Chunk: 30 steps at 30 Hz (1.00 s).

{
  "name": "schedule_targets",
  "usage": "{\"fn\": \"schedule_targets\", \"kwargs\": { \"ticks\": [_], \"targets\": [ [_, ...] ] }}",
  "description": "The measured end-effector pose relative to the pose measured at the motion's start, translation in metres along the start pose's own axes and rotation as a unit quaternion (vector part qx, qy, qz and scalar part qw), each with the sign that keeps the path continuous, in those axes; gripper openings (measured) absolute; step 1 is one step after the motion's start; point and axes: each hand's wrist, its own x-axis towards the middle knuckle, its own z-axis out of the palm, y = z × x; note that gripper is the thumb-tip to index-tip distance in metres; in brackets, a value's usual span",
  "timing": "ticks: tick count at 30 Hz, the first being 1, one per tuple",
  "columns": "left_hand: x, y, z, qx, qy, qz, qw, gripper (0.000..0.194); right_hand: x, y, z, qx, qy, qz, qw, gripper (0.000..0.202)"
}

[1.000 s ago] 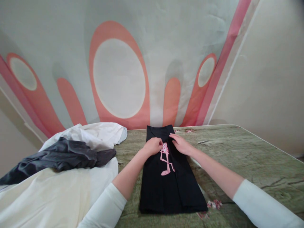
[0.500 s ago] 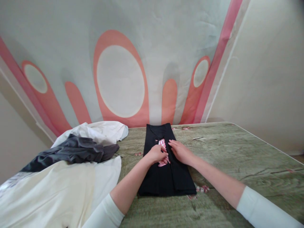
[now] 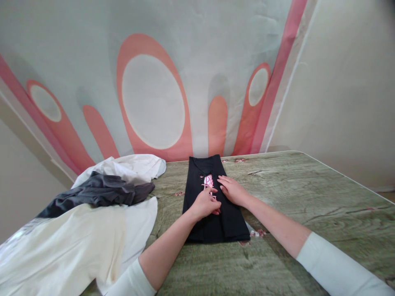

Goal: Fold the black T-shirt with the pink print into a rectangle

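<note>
A black garment (image 3: 200, 228), folded into a long strip, lies flat on the table, with a pink and white print (image 3: 208, 181) showing at its middle. Over that print is my left hand (image 3: 207, 203), its fingers apart and partly curled, with nothing visible in them. On the garment's right side rests my right hand (image 3: 233, 190), fingers stretched out flat on the black cloth.
White cloth (image 3: 135, 166), a dark grey garment (image 3: 101, 191) and a cream garment (image 3: 77, 242) lie heaped on the left. The wood-patterned table (image 3: 293, 185) meets a wall with a pink and grey printed sheet (image 3: 200, 49) behind it.
My left hand has moved slightly toward me over the print, and its fingers have spread. My right hand stays on the garment's right side. The view has shifted a little.
</note>
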Motion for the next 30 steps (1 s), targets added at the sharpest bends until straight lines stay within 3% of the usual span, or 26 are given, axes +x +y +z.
{"fn": "schedule_targets", "kwargs": {
  "ticks": [8,11,20,25,27,30],
  "targets": [
    [-0.003,-0.002,0.001,0.039,-0.015,0.035,0.998,0.036,0.001,0.008,-0.001,0.019,0.031,0.035,0.999,0.038],
    [-0.005,-0.004,0.002,0.055,-0.021,0.056,0.997,0.043,0.002,0.01,0.001,0.022,0.04,0.047,0.998,0.038],
    [-0.016,0.009,-0.008,-0.012,-0.187,-0.037,0.982,0.034,0.0,0.011,0.003,-0.001,0.042,0.022,0.999,0.036],
    [-0.021,0.018,-0.02,0.035,-0.26,-0.074,0.962,0.035,0.0,0.013,0.002,0.007,0.058,0.016,0.998,0.034],
    [-0.023,0.022,-0.029,0.097,-0.229,-0.031,0.968,0.033,0.0,0.012,-0.001,0.013,0.064,0.014,0.998,0.033],
    [-0.026,0.02,-0.046,0.245,-0.074,0.111,0.96,0.035,-0.002,0.004,-0.007,0.013,0.062,-0.001,0.998,0.033]
  ]
}}
